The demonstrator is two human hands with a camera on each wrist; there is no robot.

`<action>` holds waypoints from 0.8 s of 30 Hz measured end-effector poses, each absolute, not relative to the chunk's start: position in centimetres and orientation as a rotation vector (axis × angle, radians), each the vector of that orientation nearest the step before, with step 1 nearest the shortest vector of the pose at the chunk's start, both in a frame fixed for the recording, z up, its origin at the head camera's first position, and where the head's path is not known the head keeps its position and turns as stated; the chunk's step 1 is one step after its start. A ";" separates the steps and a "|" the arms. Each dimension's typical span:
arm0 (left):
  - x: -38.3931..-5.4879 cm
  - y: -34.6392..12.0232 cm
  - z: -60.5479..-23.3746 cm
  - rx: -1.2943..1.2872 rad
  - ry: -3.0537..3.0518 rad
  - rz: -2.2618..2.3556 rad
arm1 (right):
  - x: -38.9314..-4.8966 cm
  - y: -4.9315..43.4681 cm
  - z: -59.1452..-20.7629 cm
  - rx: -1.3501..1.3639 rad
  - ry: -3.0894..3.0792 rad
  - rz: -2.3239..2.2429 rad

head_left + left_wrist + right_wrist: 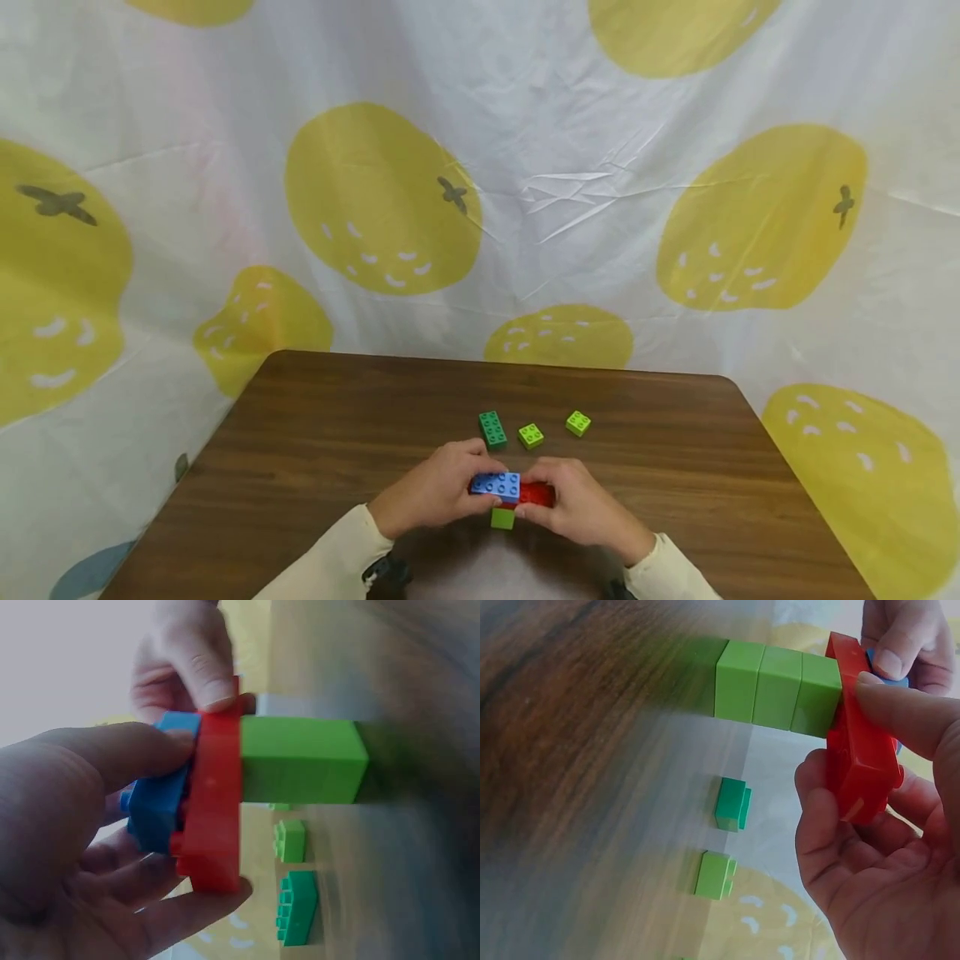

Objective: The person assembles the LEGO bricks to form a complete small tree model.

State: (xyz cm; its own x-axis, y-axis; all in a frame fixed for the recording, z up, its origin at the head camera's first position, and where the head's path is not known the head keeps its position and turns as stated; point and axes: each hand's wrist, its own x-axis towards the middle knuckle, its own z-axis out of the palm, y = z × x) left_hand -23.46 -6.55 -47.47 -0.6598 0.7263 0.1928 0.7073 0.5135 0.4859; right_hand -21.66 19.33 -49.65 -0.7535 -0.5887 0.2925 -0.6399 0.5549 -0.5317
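Between both hands stands a stack of toy building bricks: a light green column (776, 690) of three bricks, a long red brick (862, 761) across its top, and a blue brick (497, 484) over the red one. My left hand (442, 487) pinches the blue brick, its thumb on the near side. A finger of it also lies along the red brick's end in the left wrist view. With thumb and fingers, my right hand (581, 504) grips the other end of the red brick. Whether the blue brick is pressed fully onto the red studs I cannot tell.
Beyond the hands, a dark green brick (492, 429) and two small light green bricks, one nearer (531, 436) and one farther right (578, 423), lie on the brown wooden table (360, 417). A white curtain (540, 167) with yellow fruit prints hangs behind the table.
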 end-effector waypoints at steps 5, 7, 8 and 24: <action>-23.9 -6.8 -47.7 1.231 2.664 0.887 | -21.8 19.3 -49.7 1.052 -2.723 0.966; -23.9 -7.0 -48.1 1.200 2.640 0.954 | -21.9 19.3 -49.7 1.056 -2.729 0.980; -24.0 -7.1 -48.3 1.191 2.628 0.993 | -21.9 19.3 -49.7 1.054 -2.734 0.990; -23.9 -7.1 -49.2 1.171 2.616 1.153 | -22.0 19.5 -49.8 1.039 -2.762 1.026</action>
